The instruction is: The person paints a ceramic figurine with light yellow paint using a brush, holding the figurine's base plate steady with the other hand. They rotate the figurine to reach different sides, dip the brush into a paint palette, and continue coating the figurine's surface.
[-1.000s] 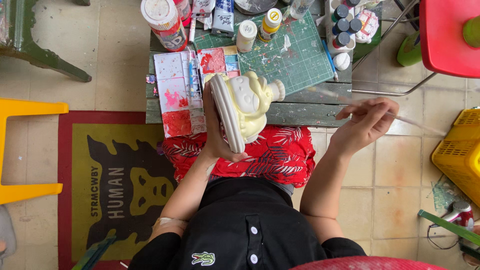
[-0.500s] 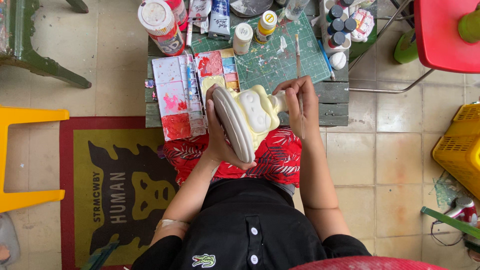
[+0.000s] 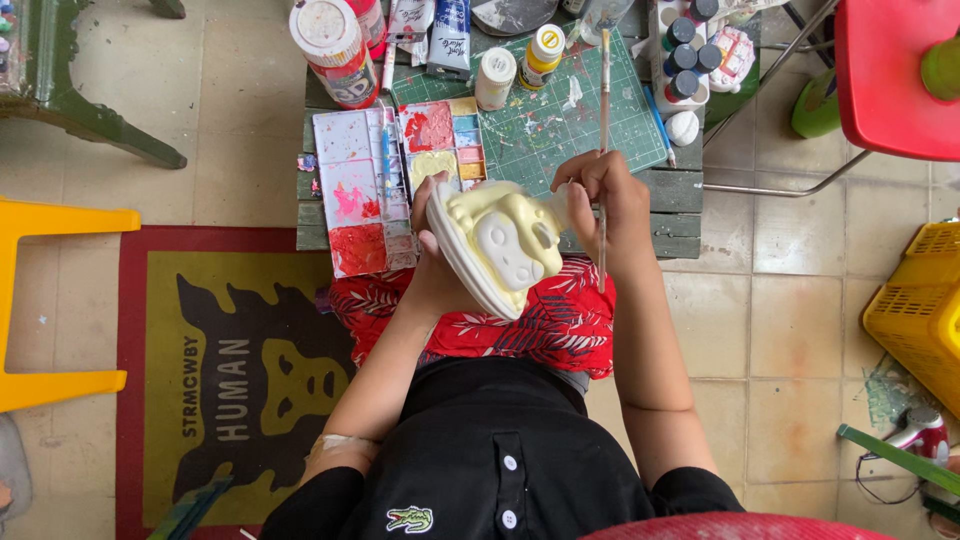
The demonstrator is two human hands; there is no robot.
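Cream figurine (image 3: 500, 245) hangs over the lap at the table's (image 3: 680, 225) near edge: looks rigid, breakable, wet-slick. Left hand (image 3: 435, 265) clamps its back rim; right hand (image 3: 605, 195) pinches thin brush (image 3: 603, 150), grip closed.

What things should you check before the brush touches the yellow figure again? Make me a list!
1. Figure held steady: ok. The left hand grips the pale yellow plaster figure from behind, over the lap.
2. Brush in hand: ok. The right hand holds the thin paintbrush upright.
3. Paint on the bristles: cannot tell. The brush tip is too small to see.
4. Paint close by: ok. The paint palette lies on the low table, beside the figure.
5. Bottles closed: ok. The small paint bottles at the table's far corner wear dark caps.
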